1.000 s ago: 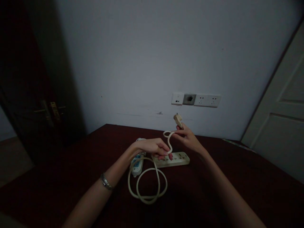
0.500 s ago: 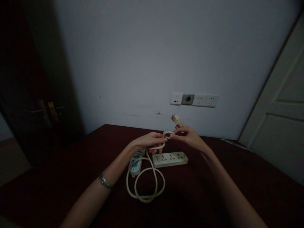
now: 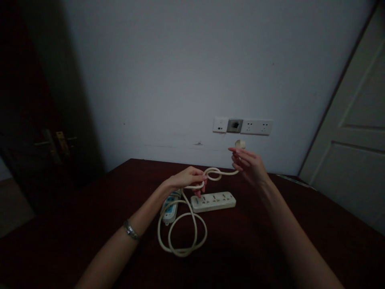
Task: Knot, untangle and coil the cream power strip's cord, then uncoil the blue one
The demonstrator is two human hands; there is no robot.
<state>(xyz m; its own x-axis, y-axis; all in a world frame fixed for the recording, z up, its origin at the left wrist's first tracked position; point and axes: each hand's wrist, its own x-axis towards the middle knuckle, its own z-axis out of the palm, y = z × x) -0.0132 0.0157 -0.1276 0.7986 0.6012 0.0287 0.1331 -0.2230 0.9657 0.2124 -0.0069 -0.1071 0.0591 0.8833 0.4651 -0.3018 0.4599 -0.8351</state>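
Left hand (image 3: pixel 187 179) pinching looped cord (image 3: pixel 215 174), power strip (image 3: pixel 213 201) beneath, wall sockets (image 3: pixel 243 126) behind

Dim room: pale wall (image 3: pixel 180 72), dark table (image 3: pixel 75 224).

Both bare forearms reach forward from bottom edge, converging toward centre. Left hand (image 3: pixel 188 179) palm down, knuckles up, fingers (image 3: pixel 201 181) curled under and pinched together at tips, wrist level. Bracelet (image 3: pixel 131 231) sits on left forearm, well back from wrist. Right hand (image 3: pixel 251 165) held higher, wrist cocked up, back of hand toward camera, fingers (image 3: pixel 237 153) stretched leftward, stacked one above another, closed round something small at top. Hands apart, clear gap between them.
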